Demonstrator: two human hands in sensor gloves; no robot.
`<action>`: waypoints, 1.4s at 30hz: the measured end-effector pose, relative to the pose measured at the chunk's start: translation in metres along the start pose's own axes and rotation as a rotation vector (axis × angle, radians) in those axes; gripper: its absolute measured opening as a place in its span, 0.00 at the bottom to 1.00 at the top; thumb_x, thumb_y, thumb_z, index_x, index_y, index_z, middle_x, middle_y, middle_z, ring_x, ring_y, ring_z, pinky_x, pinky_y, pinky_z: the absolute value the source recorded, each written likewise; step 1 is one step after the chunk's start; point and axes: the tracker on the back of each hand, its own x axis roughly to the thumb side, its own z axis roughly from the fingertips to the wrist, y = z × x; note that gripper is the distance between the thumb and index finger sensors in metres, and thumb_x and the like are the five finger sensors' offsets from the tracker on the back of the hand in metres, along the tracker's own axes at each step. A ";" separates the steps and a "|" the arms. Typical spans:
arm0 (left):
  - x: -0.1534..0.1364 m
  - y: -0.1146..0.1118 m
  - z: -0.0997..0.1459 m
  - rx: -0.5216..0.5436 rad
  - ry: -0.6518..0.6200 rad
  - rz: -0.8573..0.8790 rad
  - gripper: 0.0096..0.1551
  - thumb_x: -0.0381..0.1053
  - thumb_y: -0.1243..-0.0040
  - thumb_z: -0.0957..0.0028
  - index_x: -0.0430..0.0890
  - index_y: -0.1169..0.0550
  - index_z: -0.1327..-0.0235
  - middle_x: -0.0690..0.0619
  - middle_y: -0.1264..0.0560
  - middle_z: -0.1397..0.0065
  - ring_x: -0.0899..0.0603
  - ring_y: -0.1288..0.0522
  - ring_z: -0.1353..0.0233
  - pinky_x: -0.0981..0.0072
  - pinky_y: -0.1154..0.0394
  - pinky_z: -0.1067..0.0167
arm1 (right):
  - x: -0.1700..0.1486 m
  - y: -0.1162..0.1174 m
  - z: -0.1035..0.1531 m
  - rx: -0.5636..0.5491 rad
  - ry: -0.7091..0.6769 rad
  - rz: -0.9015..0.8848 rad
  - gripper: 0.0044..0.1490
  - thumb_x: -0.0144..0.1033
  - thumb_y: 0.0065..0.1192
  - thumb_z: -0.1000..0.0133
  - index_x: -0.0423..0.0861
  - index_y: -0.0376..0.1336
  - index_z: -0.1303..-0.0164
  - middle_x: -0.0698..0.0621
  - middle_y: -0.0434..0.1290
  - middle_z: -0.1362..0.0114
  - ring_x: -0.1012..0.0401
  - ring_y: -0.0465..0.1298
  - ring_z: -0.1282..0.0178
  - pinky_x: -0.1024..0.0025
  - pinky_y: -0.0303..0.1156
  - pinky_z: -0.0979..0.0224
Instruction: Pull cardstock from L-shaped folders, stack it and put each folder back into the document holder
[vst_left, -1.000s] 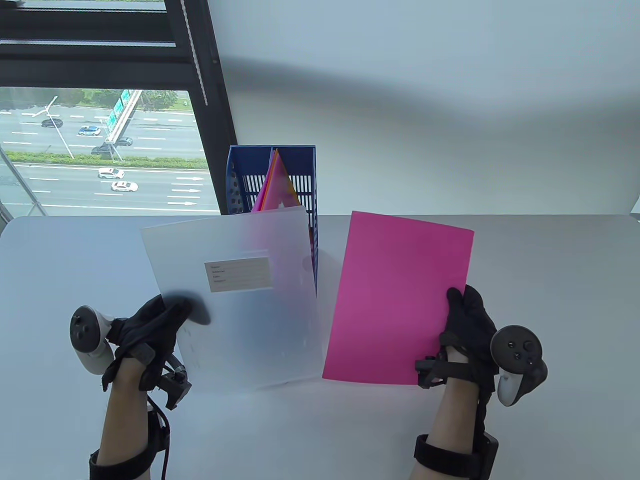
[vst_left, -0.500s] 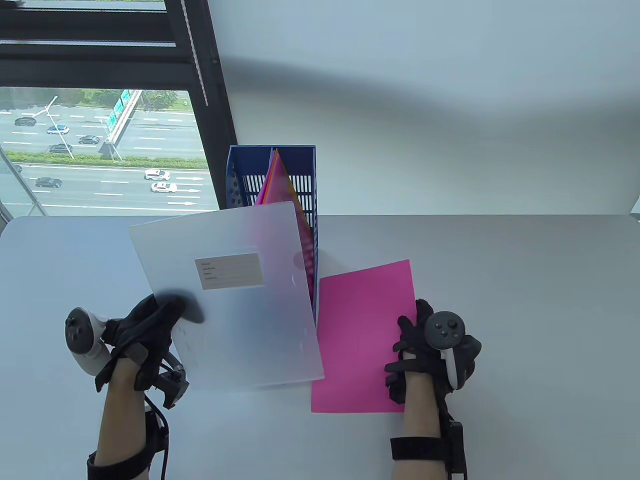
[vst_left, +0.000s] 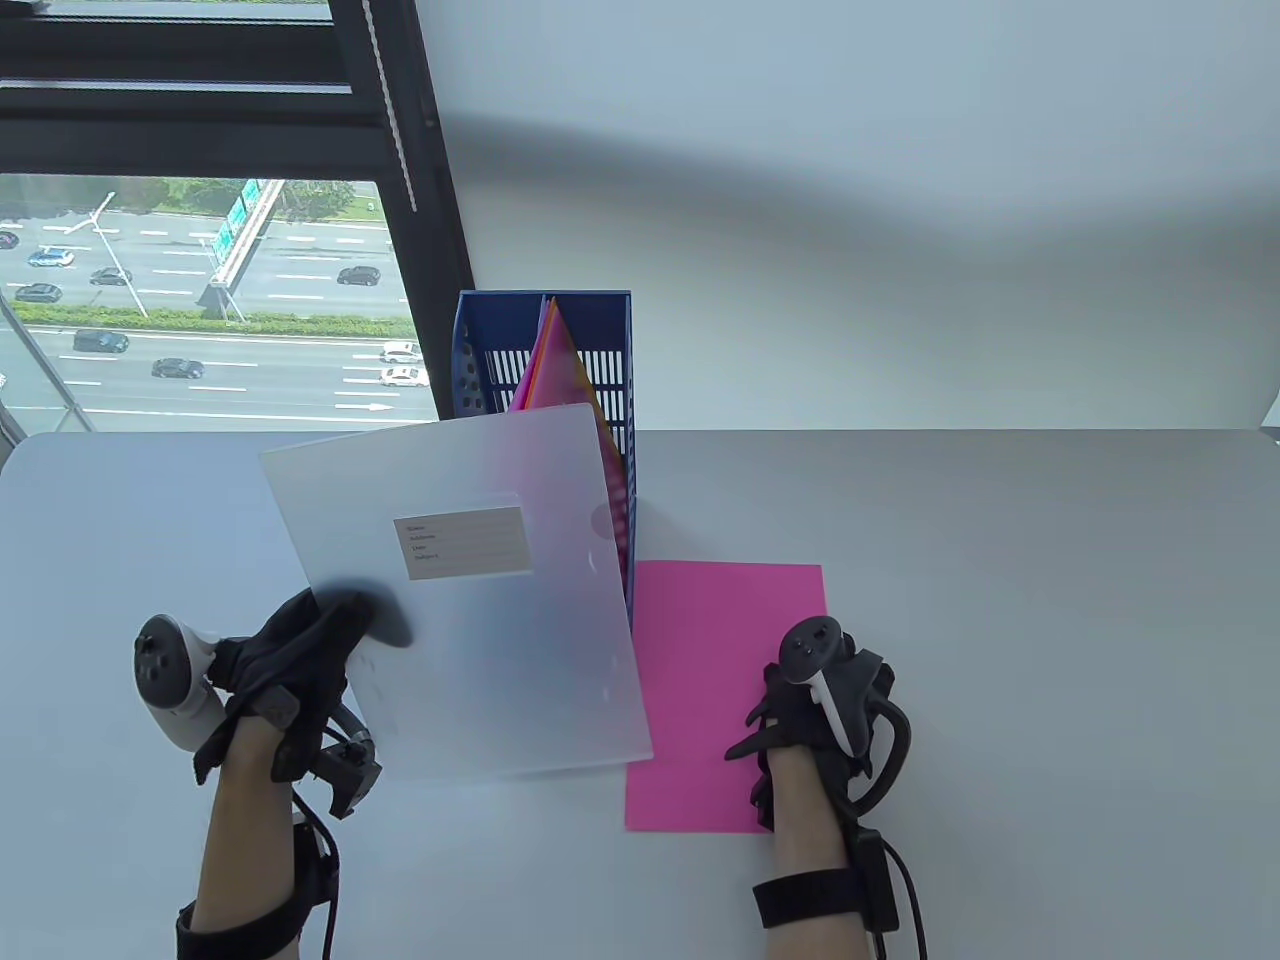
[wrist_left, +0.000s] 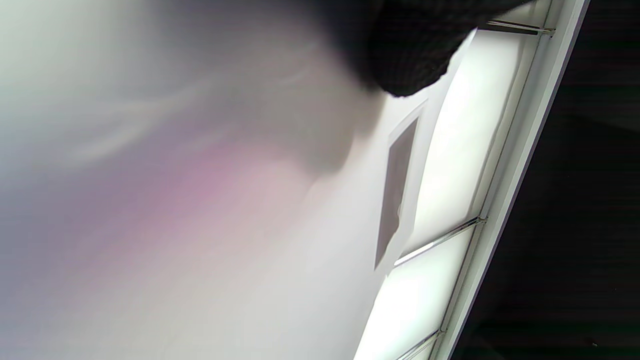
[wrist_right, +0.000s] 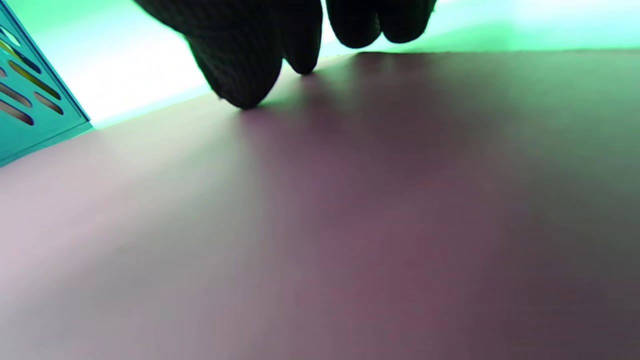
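Note:
My left hand (vst_left: 340, 630) pinches the lower left corner of a frosted translucent folder (vst_left: 470, 590) with a label, thumb on its front, holding it tilted up off the table. In the left wrist view the folder (wrist_left: 250, 225) fills the frame under a gloved fingertip (wrist_left: 410, 60). A pink cardstock sheet (vst_left: 700, 650) lies flat on the table, right of the folder. My right hand (vst_left: 795, 700) rests palm down on its right part. In the right wrist view the fingertips (wrist_right: 240, 65) touch the cardstock (wrist_right: 350, 225). The blue document holder (vst_left: 545, 330) stands behind.
Several coloured folders (vst_left: 555, 370) lean inside the blue holder, whose slotted side (wrist_right: 30, 110) shows in the right wrist view. The grey table (vst_left: 1050, 600) stretches to the right. A window (vst_left: 200, 280) is behind at the left, a white wall at the back.
My right hand has lowered the pink cardstock from a raised, tilted hold to flat on the table and turned palm down onto it. The left hand and folder have barely moved.

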 end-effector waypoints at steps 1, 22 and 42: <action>0.000 0.000 0.000 -0.001 0.000 -0.001 0.21 0.59 0.41 0.35 0.47 0.16 0.41 0.53 0.15 0.45 0.42 0.16 0.42 0.39 0.34 0.27 | -0.001 -0.001 0.000 0.000 -0.010 -0.016 0.42 0.53 0.69 0.37 0.54 0.55 0.16 0.48 0.49 0.13 0.48 0.52 0.20 0.46 0.33 0.17; -0.002 -0.005 -0.001 -0.019 -0.011 -0.027 0.21 0.59 0.41 0.35 0.47 0.16 0.41 0.53 0.15 0.45 0.41 0.16 0.42 0.39 0.34 0.27 | 0.070 -0.130 0.105 -0.036 -0.886 -0.790 0.36 0.61 0.61 0.36 0.52 0.65 0.22 0.48 0.72 0.25 0.52 0.73 0.35 0.44 0.51 0.16; 0.032 -0.027 -0.007 -0.347 0.021 -0.435 0.25 0.61 0.35 0.38 0.47 0.16 0.38 0.57 0.15 0.59 0.43 0.15 0.52 0.37 0.35 0.27 | 0.074 -0.144 0.122 -0.312 -0.899 -0.762 0.22 0.48 0.67 0.37 0.55 0.72 0.34 0.54 0.80 0.42 0.59 0.77 0.50 0.48 0.58 0.18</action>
